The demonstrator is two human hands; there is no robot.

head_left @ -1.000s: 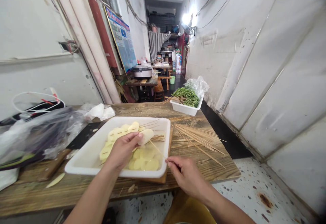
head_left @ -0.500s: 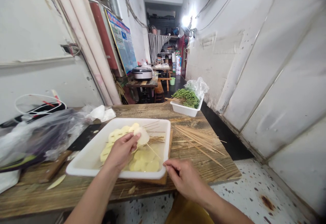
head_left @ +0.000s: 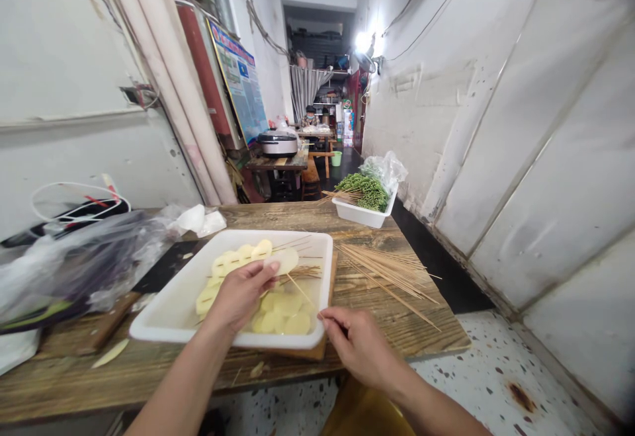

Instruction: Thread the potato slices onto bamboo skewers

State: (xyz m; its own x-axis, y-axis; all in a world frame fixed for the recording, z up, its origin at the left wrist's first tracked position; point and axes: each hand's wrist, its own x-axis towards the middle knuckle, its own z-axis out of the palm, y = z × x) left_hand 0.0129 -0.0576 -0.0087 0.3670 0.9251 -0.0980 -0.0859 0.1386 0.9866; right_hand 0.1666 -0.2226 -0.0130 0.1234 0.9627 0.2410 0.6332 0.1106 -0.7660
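Note:
Over a white plastic tub [head_left: 169,322], my left hand [head_left: 247,294] is closed on a thin round potato slice [head_left: 284,261], pinched between thumb and fingers. My right hand [head_left: 354,337], past the tub's right corner, pinches the near end of a thin bamboo skewer [head_left: 300,289]. The skewer's far end meets the lower edge of the slice; whether it has gone through I cannot tell. Loose pale slices [head_left: 282,313] lie in water at the tub's near right. Skewered slices [head_left: 238,257] are lined up along its far left side.
Loose skewers [head_left: 391,270] are spread on the wooden table [head_left: 357,227] right of the tub. Behind stands a white basket [head_left: 360,214] of skewered greens [head_left: 370,191]. Left are a wooden-handled knife [head_left: 112,323] and plastic bags [head_left: 89,264]. A person [head_left: 311,117] sits far back.
My left hand has turned slightly, and the potato slice has moved a little to the right and tilted. My right hand has stayed almost still, pinching the skewer.

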